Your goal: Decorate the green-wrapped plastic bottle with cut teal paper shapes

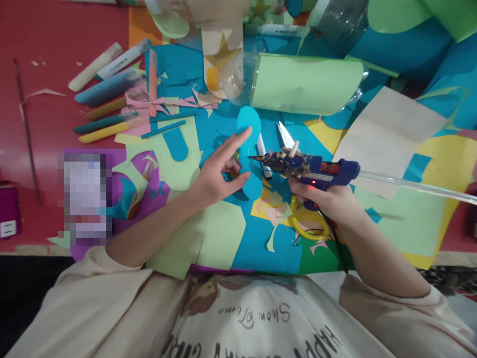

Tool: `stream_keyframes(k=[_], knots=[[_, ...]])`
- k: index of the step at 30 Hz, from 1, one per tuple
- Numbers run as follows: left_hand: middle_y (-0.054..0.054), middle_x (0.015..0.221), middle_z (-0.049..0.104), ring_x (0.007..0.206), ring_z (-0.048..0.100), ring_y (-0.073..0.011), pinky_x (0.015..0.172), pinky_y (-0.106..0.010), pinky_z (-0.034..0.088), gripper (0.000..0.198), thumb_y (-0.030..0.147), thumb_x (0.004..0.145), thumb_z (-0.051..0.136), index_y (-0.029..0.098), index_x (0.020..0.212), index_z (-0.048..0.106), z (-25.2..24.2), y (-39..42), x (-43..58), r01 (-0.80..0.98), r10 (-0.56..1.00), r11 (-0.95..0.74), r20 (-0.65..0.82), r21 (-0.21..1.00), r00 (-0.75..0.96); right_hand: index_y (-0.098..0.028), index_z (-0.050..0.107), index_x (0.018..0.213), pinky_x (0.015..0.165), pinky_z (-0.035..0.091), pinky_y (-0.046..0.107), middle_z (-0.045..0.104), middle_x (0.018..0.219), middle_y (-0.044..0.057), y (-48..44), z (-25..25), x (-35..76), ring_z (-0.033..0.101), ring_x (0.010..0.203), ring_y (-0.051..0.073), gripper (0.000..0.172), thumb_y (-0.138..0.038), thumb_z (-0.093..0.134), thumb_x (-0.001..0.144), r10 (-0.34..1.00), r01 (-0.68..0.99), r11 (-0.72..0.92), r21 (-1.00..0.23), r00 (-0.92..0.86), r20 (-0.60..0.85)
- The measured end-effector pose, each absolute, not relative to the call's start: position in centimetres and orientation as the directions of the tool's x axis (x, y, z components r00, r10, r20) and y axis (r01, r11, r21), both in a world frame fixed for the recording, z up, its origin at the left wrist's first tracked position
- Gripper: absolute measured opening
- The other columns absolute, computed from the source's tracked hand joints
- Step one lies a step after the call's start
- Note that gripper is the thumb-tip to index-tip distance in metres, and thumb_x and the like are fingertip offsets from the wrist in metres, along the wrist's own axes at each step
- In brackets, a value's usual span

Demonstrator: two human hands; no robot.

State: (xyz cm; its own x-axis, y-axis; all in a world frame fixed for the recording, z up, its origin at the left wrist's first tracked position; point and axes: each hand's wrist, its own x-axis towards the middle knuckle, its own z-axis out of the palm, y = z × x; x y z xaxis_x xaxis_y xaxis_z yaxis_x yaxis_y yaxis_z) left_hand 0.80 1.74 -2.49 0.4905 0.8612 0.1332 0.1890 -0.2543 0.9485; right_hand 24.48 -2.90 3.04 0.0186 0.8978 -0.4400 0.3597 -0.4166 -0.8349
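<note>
My right hand (322, 196) is wrapped round the handle of a dark blue hot glue gun (330, 171), its red light lit and a clear glue stick (410, 181) running out of its back. The gun's nozzle points left, over the middle of a bright blue paper cutout (248, 122) with rounded ends. My left hand (223, 171) is spread at that cutout, index finger on its upper part and thumb at its lower part, other fingers curled in. Partly beneath the gun lie scissors with yellow handles (309, 233) and a white stick-like piece (262, 149).
Beyond my hands lies a plastic bottle (231, 82) wrapped in green paper (305, 82). Several rolled paper tubes (108, 87) are at the left, above a blurred phone (85, 199). Paper scraps (279, 211) and sheets (391, 134) cover much of the table; a black cord (337, 243) hangs from the gun.
</note>
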Motion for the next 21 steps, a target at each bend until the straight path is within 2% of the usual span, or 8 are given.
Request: stream_keyframes(k=[6, 12, 18, 21], knots=[[-0.004, 0.152, 0.042, 0.067, 0.063, -0.0105, 0.055, -0.029, 0.056, 0.067, 0.054, 0.087, 0.061, 0.045, 0.147, 0.034, -2.29, 1.8, 0.71, 0.197, 0.871, -0.258, 0.139, 0.946, 0.472, -0.022, 0.062, 0.063, 0.055, 0.041, 0.033, 0.057, 0.06, 0.002, -2.6, 3.47, 24.02, 0.047, 0.056, 0.016, 0.024, -0.043, 0.07, 0.055, 0.853, 0.342, -0.511, -0.789, 0.089, -0.514], [-0.005, 0.156, 0.038, 0.06, 0.055, -0.0051, 0.054, -0.024, 0.052, 0.069, 0.054, 0.087, 0.061, 0.042, 0.148, 0.033, -2.01, 1.89, 0.66, 0.204, 0.875, -0.242, 0.122, 0.949, 0.469, -0.022, 0.061, 0.064, 0.054, 0.041, 0.033, 0.055, 0.058, 0.002, -2.61, 3.71, 23.97, 0.047, 0.055, 0.017, 0.027, -0.045, 0.07, 0.054, 0.841, 0.365, -0.525, -0.769, 0.084, -0.535], [-0.006, 0.139, 0.056, 0.059, 0.054, -0.0055, 0.054, -0.022, 0.051, 0.069, 0.05, 0.087, 0.062, 0.039, 0.149, 0.033, -1.81, 1.85, 0.77, 0.191, 0.882, -0.23, 0.122, 0.954, 0.455, -0.022, 0.061, 0.06, 0.051, 0.041, 0.032, 0.055, 0.054, 0.001, -2.57, 3.77, 23.96, 0.046, 0.051, 0.015, 0.022, -0.042, 0.068, 0.055, 0.866, 0.362, -0.482, -0.798, 0.058, -0.497], [-0.006, 0.132, 0.06, 0.058, 0.053, -0.0052, 0.052, -0.021, 0.049, 0.07, 0.049, 0.087, 0.063, 0.039, 0.149, 0.034, -1.83, 1.93, 0.82, 0.181, 0.883, -0.231, 0.128, 0.956, 0.452, -0.022, 0.058, 0.056, 0.054, 0.044, 0.033, 0.055, 0.053, 0.0, -2.56, 3.71, 23.91, 0.049, 0.052, 0.016, 0.021, -0.041, 0.068, 0.056, 0.884, 0.364, -0.446, -0.818, 0.033, -0.467]])
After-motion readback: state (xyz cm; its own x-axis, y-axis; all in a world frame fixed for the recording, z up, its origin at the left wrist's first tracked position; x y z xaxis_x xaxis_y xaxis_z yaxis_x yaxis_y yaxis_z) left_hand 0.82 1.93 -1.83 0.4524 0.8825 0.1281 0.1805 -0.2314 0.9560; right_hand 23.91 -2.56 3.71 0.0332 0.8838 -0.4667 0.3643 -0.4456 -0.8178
